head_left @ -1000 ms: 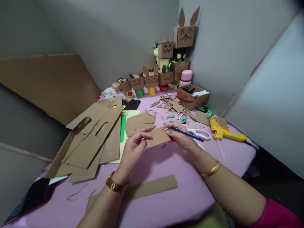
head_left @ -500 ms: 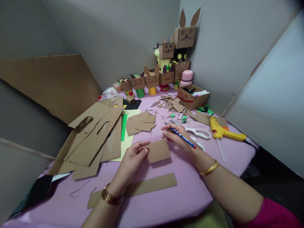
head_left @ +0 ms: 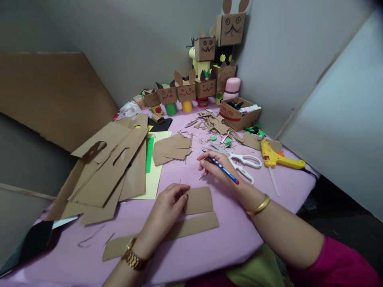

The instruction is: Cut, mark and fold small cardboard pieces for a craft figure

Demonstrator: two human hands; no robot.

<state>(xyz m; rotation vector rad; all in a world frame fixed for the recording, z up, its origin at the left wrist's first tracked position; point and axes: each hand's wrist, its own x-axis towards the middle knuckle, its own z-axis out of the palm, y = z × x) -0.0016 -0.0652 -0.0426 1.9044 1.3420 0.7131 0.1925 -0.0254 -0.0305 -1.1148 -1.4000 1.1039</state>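
My left hand [head_left: 170,205] has its thumb and fingers closed at the left edge of a small cardboard rectangle [head_left: 199,200], which lies low over the table. Under that wrist runs a long cardboard strip [head_left: 197,225], close below the rectangle. A blue pencil with a red end [head_left: 224,170] slants across my right hand [head_left: 214,167], held among bent fingers. Something thin and dark shows below those fingertips, too small to name. White-handled scissors [head_left: 247,160] lie just beyond my right hand.
Cardboard sheets [head_left: 110,171] are stacked at left, beside torn cardboard [head_left: 172,149]. At right lies a yellow glue gun [head_left: 279,159]. Scraps [head_left: 217,123] and an open box [head_left: 239,115] lie farther back, before several cardboard animal figures [head_left: 185,91].
The cardboard rectangle has come down nearer the strip, with my left hand at its edge. My right hand keeps the pencil. The whole view has shifted slightly.
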